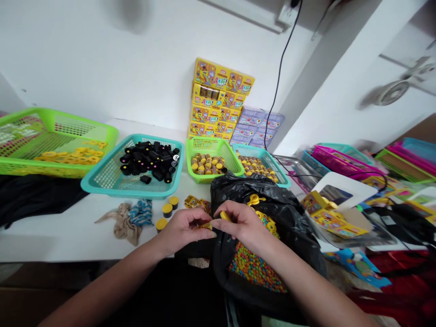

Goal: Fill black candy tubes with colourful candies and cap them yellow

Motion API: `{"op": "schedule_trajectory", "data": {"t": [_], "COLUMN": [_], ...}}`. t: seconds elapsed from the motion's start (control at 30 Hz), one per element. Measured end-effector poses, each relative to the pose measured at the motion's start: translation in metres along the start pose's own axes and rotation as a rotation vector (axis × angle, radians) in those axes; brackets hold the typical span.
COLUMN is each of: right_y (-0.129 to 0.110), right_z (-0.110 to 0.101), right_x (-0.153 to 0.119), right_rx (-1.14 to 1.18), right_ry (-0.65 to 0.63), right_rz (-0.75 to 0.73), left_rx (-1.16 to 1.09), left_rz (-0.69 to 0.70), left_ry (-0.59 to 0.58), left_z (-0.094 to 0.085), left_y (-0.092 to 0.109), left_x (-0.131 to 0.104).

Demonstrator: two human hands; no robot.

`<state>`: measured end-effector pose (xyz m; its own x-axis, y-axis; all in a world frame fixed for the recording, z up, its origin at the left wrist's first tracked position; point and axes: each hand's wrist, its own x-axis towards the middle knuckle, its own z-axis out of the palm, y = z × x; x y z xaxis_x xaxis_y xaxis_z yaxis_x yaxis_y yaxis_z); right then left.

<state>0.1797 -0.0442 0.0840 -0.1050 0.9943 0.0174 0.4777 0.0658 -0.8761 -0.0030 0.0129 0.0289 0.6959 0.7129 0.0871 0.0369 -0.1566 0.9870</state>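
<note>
White tabletop (78,234) with baskets (131,190); at the black bag (306,227) of coloured beads (254,268), left hand (185,230) grip pinching small yellow item (205,225), right hand (243,222) grip pinching yellow cap (225,215).

four baskets (131,192) in row on table (76,234); stacked boxes (220,102) behind third. bag (299,222) before third and fourth, small balls (255,270) inside. cloths (125,226) left of bag, tubs (167,209) between.

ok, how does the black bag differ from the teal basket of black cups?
Build: the black bag is crumpled film; the teal basket is stiff openwork with a firm rim.
Contents: the bag holds small multicoloured beads and yellow pieces; the basket holds black cups.
Shared: both are open on top.
</note>
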Motion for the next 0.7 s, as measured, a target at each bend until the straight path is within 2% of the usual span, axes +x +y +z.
{"op": "schedule_trajectory", "data": {"t": [0.13, 0.4, 0.53, 0.6, 0.7], "right_y": [-0.002, -0.006, -0.005, -0.005, -0.008], "right_z": [0.001, -0.003, -0.008, -0.01, -0.015], "right_x": [-0.002, -0.002, -0.001, -0.001, 0.0], "right_rx": [-0.081, 0.131, 0.087, 0.006, -0.13], "right_ry": [0.051, 0.062, 0.05, 0.077, 0.124], "right_rz": [0.021, 0.268, 0.292, 0.252, 0.237], "left_rx": [-0.085, -0.38, -0.536, -0.536, -0.395], "left_rz": [-0.041, -0.121, -0.213, -0.207, -0.123], "left_ry": [0.0, -0.068, -0.114, -0.107, -0.071], "left_z": [0.003, 0.017, 0.022, 0.025, 0.028], "left_y": [-0.005, -0.007, -0.004, -0.004, -0.003], "left_x": [0.002, 0.01, 0.01, 0.011, 0.015]}}
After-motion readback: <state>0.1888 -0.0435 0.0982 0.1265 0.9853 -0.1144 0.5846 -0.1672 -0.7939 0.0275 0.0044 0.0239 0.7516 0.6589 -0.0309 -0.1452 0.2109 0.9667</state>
